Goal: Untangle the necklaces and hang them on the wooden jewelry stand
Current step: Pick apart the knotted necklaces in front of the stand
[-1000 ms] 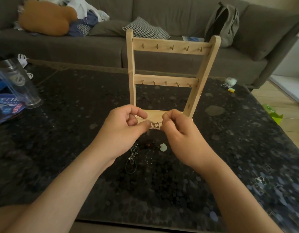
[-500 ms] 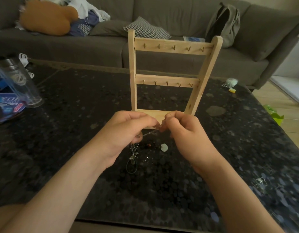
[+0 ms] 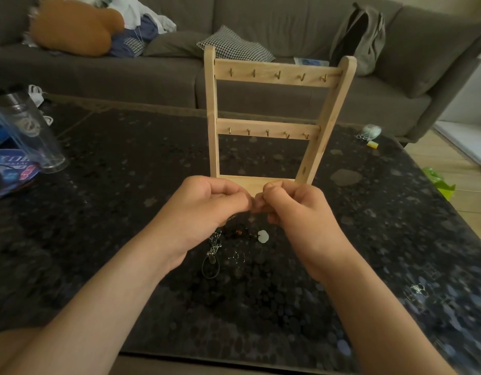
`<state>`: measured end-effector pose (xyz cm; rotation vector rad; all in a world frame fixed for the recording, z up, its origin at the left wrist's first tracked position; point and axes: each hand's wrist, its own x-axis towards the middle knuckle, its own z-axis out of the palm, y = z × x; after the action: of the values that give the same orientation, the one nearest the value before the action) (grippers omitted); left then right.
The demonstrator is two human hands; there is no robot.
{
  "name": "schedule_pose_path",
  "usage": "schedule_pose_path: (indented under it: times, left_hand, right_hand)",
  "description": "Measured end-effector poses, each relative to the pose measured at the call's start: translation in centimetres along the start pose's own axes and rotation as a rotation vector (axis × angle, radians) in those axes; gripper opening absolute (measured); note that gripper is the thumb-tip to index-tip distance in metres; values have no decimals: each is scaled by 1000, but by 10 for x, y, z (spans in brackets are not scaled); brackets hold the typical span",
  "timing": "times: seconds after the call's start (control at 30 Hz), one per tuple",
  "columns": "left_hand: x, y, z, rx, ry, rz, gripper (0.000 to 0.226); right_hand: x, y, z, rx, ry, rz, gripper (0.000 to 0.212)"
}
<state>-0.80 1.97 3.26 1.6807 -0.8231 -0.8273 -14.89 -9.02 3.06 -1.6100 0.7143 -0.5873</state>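
Observation:
The wooden jewelry stand (image 3: 272, 128) stands upright on the dark table, two rails of small hooks all bare. Just in front of its base, my left hand (image 3: 207, 209) and my right hand (image 3: 296, 209) meet fingertip to fingertip, both pinching a thin necklace chain that is mostly hidden between the fingers. Below the hands a tangle of necklaces (image 3: 228, 244) lies on the table: a silver chain, a black cord loop (image 3: 211, 267), dark beads and a pale pendant (image 3: 263, 236).
A clear plastic tumbler (image 3: 31, 133) lies tilted over blue packaging at the table's left edge. Small pale objects (image 3: 370, 132) sit at the far right corner. A grey sofa (image 3: 261, 85) with cushions and a backpack runs behind the speckled table (image 3: 112, 198).
My hands have closed together, the fingertips now touching, and the short stretch of chain seen between them earlier is hidden. The view has shifted slightly.

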Motion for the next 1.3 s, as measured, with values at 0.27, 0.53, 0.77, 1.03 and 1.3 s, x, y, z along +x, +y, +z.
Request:
schedule_pose_path:
  times: [0.27, 0.53, 0.77, 1.03, 1.3]
  left_hand:
    - [3, -6, 2, 97, -26, 32, 22]
    - [3, -9, 5, 159, -14, 87, 21]
    - [3, -9, 6, 84, 63, 87, 27]
    - [5, -11, 9, 77, 14, 106, 29]
    - [4, -10, 5, 90, 43, 119, 30]
  right_hand:
    - [2, 5, 12, 178, 97, 36, 31]
    - [6, 13, 9, 237, 103, 42, 16]
    - [8, 15, 2, 376, -48, 140, 17]
    - [2, 5, 6, 852, -242, 227, 12]
    - [0, 7, 1, 64, 36, -92, 15]
